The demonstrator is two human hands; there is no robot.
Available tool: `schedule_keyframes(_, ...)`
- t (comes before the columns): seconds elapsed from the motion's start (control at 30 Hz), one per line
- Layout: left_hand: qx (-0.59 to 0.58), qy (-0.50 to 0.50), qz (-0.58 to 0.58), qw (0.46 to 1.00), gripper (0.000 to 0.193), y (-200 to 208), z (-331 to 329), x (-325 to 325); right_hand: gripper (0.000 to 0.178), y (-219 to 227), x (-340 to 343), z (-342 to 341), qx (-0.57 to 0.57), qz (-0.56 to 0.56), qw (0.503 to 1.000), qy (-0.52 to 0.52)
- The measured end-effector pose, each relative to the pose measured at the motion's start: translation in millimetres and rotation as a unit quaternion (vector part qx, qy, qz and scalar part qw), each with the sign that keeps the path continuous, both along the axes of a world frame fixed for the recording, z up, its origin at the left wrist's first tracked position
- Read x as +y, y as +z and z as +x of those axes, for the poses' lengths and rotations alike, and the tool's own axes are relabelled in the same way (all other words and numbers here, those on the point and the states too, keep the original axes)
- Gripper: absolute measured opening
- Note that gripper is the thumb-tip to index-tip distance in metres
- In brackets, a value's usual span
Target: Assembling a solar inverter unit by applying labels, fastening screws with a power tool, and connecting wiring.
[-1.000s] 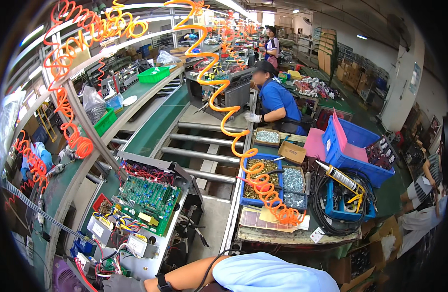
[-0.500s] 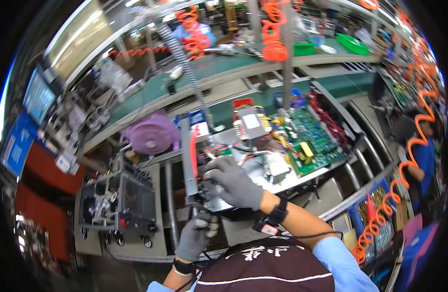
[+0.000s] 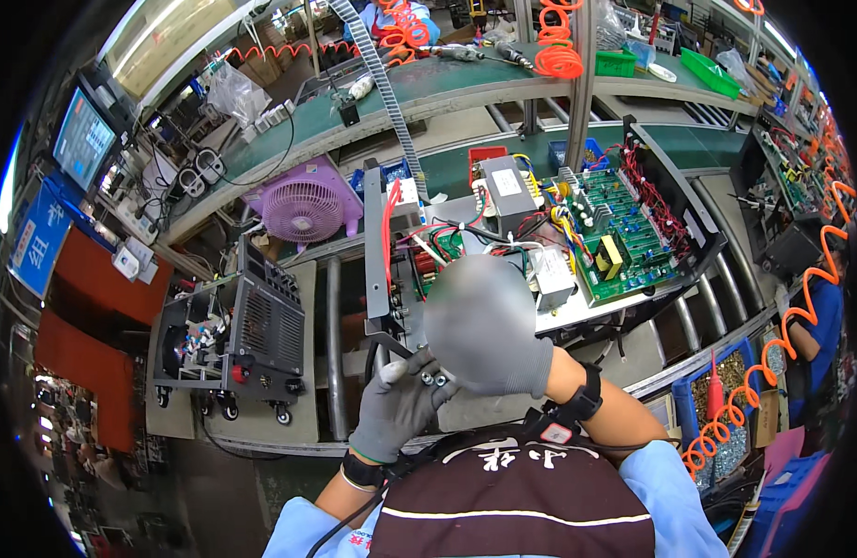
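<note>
My left hand (image 3: 399,412), in a grey glove, is cupped at the near left corner of an opened metal chassis (image 3: 380,270). Two small shiny nuts (image 3: 434,378) lie on its fingers, with the thumb raised beside them. Just above and to the right, my gloved right hand (image 3: 484,330) is over the chassis's near left part; its fingers are smeared and hidden. Inside the chassis are a grey boxed transformer (image 3: 508,191), a white-labelled component (image 3: 549,276), bundles of coloured wires (image 3: 466,226) and a green circuit board (image 3: 629,237).
The chassis rests on a roller conveyor (image 3: 334,353). Left of it stands a wheeled dark machine (image 3: 261,321), with a purple fan (image 3: 305,209) behind. Blue bins of small hardware (image 3: 717,395) and an orange coiled hose (image 3: 726,423) are at right. A green bench (image 3: 447,88) runs across the back.
My left hand has risen toward the chassis edge and turned so the nuts show. My right hand has moved right and nearer to me. The view has shifted slightly.
</note>
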State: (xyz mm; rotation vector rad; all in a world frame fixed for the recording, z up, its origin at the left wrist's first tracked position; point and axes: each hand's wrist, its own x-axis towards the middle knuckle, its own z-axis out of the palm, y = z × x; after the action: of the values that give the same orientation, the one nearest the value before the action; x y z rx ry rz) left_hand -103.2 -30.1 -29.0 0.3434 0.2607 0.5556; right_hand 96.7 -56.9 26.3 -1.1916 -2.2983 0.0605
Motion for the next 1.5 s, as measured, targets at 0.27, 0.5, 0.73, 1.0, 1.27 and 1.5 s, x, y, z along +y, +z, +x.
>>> schedule_keyframes(0.27, 0.025, -0.012, 0.022, 0.999, 0.071, 8.3, 8.1, -11.1, 0.013, -31.3, -5.6, -15.6, -0.053, 0.072, 0.996, 0.032)
schedule_keyframes(0.5, 0.086, 0.001, 0.038, 0.996, 0.043, -0.3, -13.8, -4.5, 0.016, -17.3, 18.5, -19.1, 0.142, 0.1, 0.982, -0.078)
schedule_keyframes(0.73, 0.362, 0.174, 0.286, 0.87, 0.03, 28.4, -22.7, -5.9, 0.019, -20.6, 73.9, -27.0, 0.143, 0.167, 0.96, -0.174)
schedule_keyframes(1.0, 0.397, 0.192, 0.312, 0.841, 0.023, 34.0, -22.0, 0.1, 0.018, -26.3, 75.2, -22.1, 0.143, 0.15, 0.973, -0.106)
schedule_keyframes(1.27, 0.422, 0.281, 0.404, 0.761, 0.021, 44.7, -12.0, 9.0, 0.016, -25.9, 79.1, -13.6, 0.154, 0.122, 0.975, -0.104)
schedule_keyframes(1.5, 0.532, 0.337, 0.517, 0.58, 0.039, 48.2, -8.5, 17.3, 0.022, -31.4, 81.4, -15.0, 0.165, 0.131, 0.973, -0.093)
